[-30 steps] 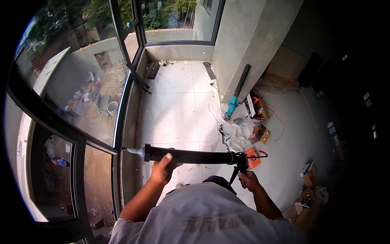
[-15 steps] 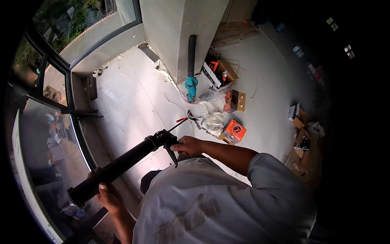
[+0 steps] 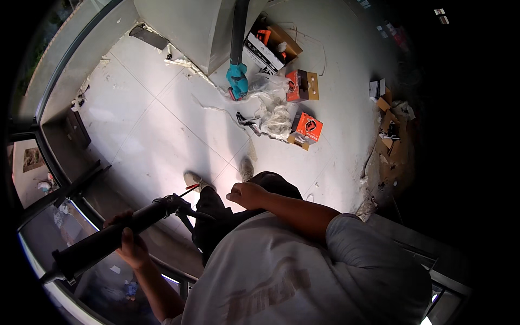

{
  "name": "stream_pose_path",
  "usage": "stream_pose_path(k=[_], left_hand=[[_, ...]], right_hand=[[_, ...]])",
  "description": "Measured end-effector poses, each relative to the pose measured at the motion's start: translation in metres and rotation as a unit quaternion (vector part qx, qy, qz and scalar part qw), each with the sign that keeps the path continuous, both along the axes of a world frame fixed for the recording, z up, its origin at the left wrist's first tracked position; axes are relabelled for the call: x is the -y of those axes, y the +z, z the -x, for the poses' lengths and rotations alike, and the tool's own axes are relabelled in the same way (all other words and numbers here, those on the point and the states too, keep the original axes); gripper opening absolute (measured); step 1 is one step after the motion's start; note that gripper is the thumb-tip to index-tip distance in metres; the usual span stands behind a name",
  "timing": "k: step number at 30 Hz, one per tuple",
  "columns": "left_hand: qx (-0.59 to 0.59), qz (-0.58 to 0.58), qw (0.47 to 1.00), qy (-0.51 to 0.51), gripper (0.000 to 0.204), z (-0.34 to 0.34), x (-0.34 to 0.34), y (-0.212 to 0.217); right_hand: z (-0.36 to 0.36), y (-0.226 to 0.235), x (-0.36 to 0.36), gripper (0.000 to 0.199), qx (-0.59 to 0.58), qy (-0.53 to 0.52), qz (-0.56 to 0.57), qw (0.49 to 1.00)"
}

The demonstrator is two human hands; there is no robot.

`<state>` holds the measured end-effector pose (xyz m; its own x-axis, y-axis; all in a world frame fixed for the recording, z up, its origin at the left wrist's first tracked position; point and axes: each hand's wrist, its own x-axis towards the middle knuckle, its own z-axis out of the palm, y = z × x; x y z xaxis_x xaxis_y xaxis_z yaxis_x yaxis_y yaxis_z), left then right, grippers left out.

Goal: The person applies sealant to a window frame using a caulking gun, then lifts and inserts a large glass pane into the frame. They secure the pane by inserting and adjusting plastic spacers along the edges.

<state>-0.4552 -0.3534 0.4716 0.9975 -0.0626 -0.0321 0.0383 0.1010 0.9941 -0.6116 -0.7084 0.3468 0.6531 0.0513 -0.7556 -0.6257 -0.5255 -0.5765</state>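
Caulk gun (image 3: 116,234): a long black tube, lying slantwise across the lower left, its nozzle end low by the dark window frame (image 3: 70,189), its trigger end raised toward the middle.
Change: half a second ago the right hand gripped the trigger end; now it is off the gun and the left hand alone carries it. The view has also swung further over the floor.
Left hand (image 3: 129,238): wrapped round the tube at about its middle, fingers closed on it, thumb across the top.
Right hand (image 3: 246,194): loosely curled, holding nothing, near the trigger end but apart from it; whether the fingertips brush the dark trousers below is hard to tell.
Shoes (image 3: 196,181): two pale ones on the white tiles (image 3: 146,135), just beyond the gun's handle.
Further off: orange boxes (image 3: 306,127), crumpled plastic (image 3: 273,114), a teal tool (image 3: 237,80) at the foot of a grey pillar (image 3: 189,27), an open carton (image 3: 271,49).
In the way: the person's white shirt (image 3: 281,271) fills the lower frame and hides the right forearm's near end.
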Motion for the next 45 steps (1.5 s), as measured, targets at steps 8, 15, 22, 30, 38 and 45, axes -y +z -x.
stream_pose_path(k=[8, 15, 22, 30, 38, 45], left_hand=[[-0.168, -0.148, 0.967, -0.122, 0.043, -0.064, 0.019, -0.116], [-0.355, -0.348, 0.849, -0.180, 0.035, 0.013, 0.103, -0.259], [-0.494, -0.374, 0.743, -0.253, 0.038, 0.070, 0.205, -0.384], [-0.563, -0.387, 0.684, -0.254, 0.036, 0.057, 0.274, -0.388], [-0.376, -0.522, 0.654, -0.399, 0.048, 0.039, 0.279, -0.289], [-0.375, -0.483, 0.677, -0.409, 0.053, 0.023, 0.263, -0.144]], right_hand=[[0.083, -0.166, 0.125, 0.038, -0.211, -0.163, 0.121, 0.956], [0.109, -0.402, 0.287, 0.038, -0.111, -0.062, 0.249, 0.960], [0.114, -0.607, 0.406, 0.055, -0.228, 0.012, 0.251, 0.941], [0.135, -0.684, 0.450, 0.036, -0.140, -0.442, 0.032, 0.886], [0.134, -0.431, 0.339, 0.019, -0.145, -0.734, -0.483, 0.456], [0.015, -0.202, 0.276, 0.016, -0.100, -0.659, -0.593, 0.451]])
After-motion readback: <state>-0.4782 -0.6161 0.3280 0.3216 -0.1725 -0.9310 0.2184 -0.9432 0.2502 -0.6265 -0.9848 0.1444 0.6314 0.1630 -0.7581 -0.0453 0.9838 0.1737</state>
